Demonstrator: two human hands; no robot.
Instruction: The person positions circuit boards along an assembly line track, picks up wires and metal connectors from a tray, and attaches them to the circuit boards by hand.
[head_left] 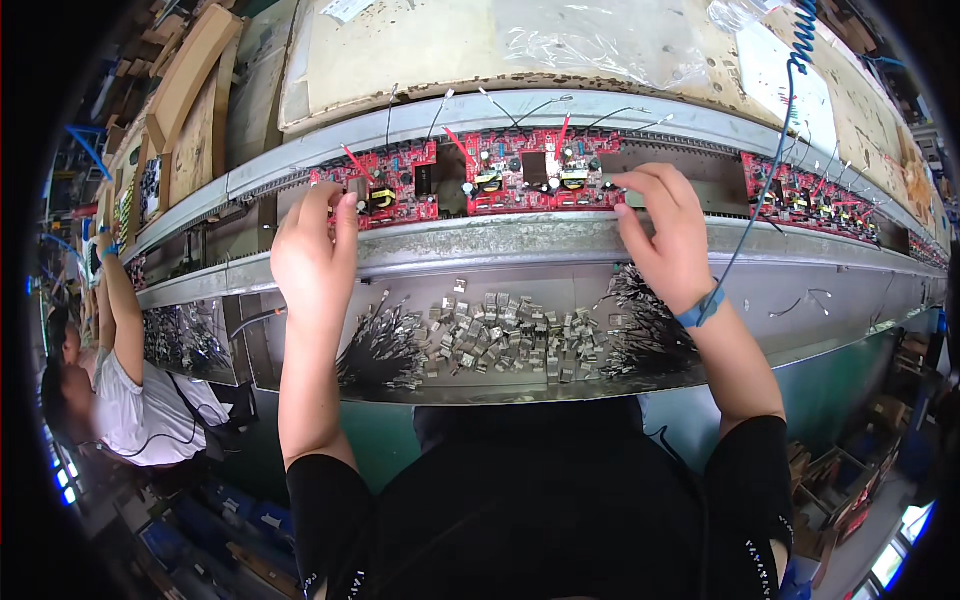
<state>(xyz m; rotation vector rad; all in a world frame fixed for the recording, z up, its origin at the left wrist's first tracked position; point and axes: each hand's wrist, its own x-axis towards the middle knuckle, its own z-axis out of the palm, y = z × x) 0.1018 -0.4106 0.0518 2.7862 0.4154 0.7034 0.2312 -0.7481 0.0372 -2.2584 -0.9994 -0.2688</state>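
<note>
A red circuit board (pixel 520 170) with black and yellow parts lies on the conveyor rail (pixel 500 238) in front of me. My left hand (pixel 315 250) rests at the left end of a neighbouring red board (pixel 395 185), fingertips pinched on a small part at its edge. My right hand (pixel 665 232) touches the right end of the red circuit board, fingers curled over its edge; what they hold is hidden. A blue wrist strap (pixel 700 310) with a coiled blue cord (pixel 800 40) sits on my right wrist.
A metal shelf (pixel 800 300) below the rail holds several small grey metal pieces (pixel 500 335) and bundles of dark wires (pixel 380 350), (pixel 645 320). More red boards (pixel 810 195) continue to the right. Another person in a white shirt (pixel 140 400) works at the left. Cardboard sheets (pixel 450 50) lie behind.
</note>
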